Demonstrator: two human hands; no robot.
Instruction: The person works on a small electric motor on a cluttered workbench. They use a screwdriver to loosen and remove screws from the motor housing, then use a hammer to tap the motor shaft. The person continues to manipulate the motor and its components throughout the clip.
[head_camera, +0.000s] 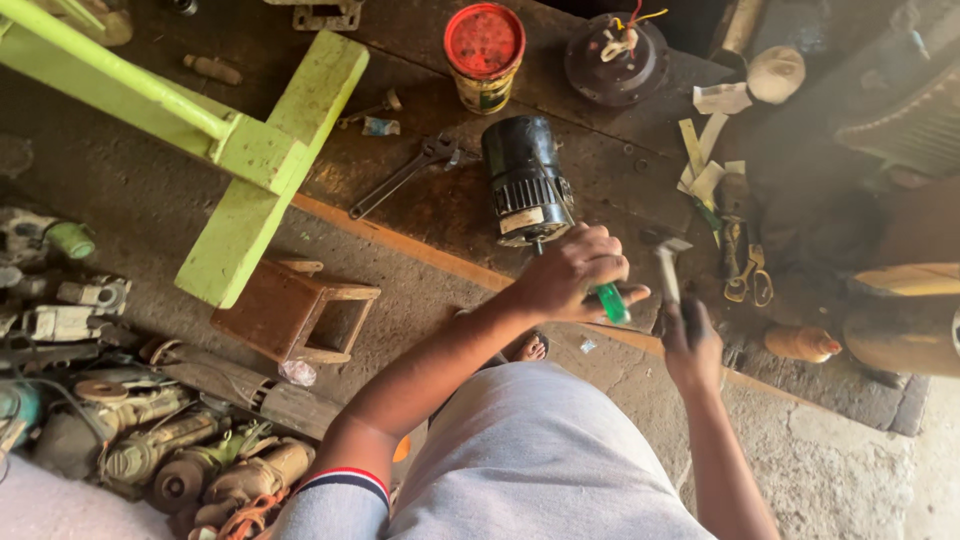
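Green handle: my left hand (572, 272) fingers curl tight round the screwdriver (608, 298).
Motor (523, 180): black, just beyond those fingers, screwdriver tip against it.
Hammer (668, 268): right hand (690, 345) fingers wrapped round its shaft.

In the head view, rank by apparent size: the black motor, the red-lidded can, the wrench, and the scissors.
1. Black motor, next to the left hand.
2. Wrench, longer than the can but thinner.
3. Red-lidded can; close to the wrench, so that order is unsure.
4. Scissors, smallest.
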